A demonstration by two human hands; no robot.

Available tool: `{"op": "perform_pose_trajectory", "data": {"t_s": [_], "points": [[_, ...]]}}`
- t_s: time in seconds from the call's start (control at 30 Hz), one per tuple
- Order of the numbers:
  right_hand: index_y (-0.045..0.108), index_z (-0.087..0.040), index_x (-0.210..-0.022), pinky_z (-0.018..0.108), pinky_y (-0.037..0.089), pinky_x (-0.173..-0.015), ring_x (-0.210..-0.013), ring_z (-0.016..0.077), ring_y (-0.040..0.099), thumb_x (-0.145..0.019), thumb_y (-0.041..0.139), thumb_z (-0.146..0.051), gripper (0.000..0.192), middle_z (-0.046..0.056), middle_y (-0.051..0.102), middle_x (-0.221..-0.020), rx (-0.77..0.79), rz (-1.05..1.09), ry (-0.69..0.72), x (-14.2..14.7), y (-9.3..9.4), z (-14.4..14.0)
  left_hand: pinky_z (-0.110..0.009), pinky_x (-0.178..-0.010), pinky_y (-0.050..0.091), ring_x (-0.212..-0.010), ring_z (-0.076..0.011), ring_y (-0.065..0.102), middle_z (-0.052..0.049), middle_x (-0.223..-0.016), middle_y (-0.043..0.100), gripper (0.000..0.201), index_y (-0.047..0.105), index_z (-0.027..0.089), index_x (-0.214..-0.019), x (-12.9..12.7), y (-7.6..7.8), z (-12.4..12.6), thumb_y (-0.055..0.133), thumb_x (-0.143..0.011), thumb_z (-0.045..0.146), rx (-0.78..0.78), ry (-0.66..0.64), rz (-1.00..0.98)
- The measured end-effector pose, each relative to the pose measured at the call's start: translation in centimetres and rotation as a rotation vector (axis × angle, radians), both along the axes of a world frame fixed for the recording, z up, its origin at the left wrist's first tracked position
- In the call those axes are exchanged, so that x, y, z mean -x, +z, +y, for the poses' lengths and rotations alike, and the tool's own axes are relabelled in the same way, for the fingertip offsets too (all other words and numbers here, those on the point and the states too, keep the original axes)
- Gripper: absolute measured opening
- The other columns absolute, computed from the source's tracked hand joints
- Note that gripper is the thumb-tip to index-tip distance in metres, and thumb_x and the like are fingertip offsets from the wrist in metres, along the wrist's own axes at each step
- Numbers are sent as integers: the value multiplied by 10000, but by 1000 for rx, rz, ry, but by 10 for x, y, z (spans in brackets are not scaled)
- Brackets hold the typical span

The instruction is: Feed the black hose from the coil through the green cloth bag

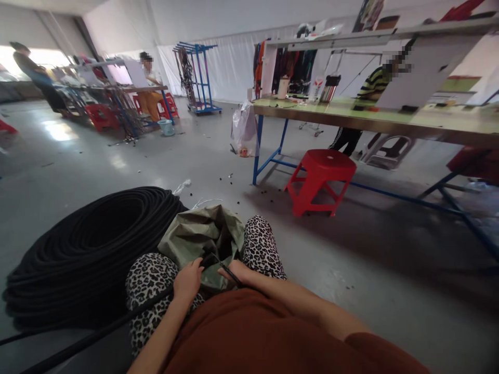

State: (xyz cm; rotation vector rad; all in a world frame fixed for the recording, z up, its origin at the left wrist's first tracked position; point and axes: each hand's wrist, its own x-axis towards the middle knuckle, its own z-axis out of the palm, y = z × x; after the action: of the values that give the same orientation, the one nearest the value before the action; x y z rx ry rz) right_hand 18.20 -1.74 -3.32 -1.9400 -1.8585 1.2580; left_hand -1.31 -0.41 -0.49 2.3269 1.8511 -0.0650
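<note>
1. Hands first: the left hand (188,280) is curled around a black hose (117,324) that runs off to the lower left across the lap. Fingers look closed on the end of it, right at the mouth of the bag.
2. The right hand (238,271) is holding some kind of thin dark tool (228,271), pinched between the fingers. It's too small and dark to tell what it is exactly, could be cutters, can't say.
3. Both hands sit close together, nearly touching, just over an olive green bag (202,239) that's wedged between the knees in leopard print trousers (150,283).
4. Left of the knees, on the floor, there's a big coil of black hose (89,249), stacked up in loops and pressed right up against the bag.
5. Further off: a red stool (320,179) by a long workbench (374,122) with blue legs, and a person in a striped top (375,83) on the far side of it.
6. A white plastic bag (244,130) hangs at the near end of that bench.
7. Over on the far left, more people at another bench (117,91), with red stools around it.
</note>
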Motion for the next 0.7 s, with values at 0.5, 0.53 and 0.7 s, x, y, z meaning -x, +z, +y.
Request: {"op": "perform_pose_trajectory", "data": {"t_s": [0.5, 0.53, 0.7], "points": [[631, -140, -642, 184, 392, -478, -510, 121, 564, -885, 617, -411, 365, 13, 573, -546, 119, 274, -246, 0, -18, 2, -315, -905, 473, -1067, -200, 644, -113, -1176, 687, 349, 567, 176, -1244, -5, 2, -6, 431, -922, 190, -51, 24, -81], [618, -144, -654, 182, 403, -478, -500, 118, 564, -890, 615, -409, 355, 13, 579, -557, 131, 304, -270, 0, -19, 2, -319, -917, 471, -1076, -202, 639, -118, -1173, 685, 351, 567, 166, -1236, -5, 2, -7, 439, -910, 171, -63, 27, -82], [563, -154, -644, 169, 437, -523, -554, 114, 598, -918, 592, -350, 339, 15, 604, -588, 74, 365, -324, -3, -18, 7, -320, -955, 460, -1086, -204, 619, -115, -1137, 674, 325, 598, 144, -1187, -5, 5, -7, 442, -901, 142, -99, -21, -80]]}}
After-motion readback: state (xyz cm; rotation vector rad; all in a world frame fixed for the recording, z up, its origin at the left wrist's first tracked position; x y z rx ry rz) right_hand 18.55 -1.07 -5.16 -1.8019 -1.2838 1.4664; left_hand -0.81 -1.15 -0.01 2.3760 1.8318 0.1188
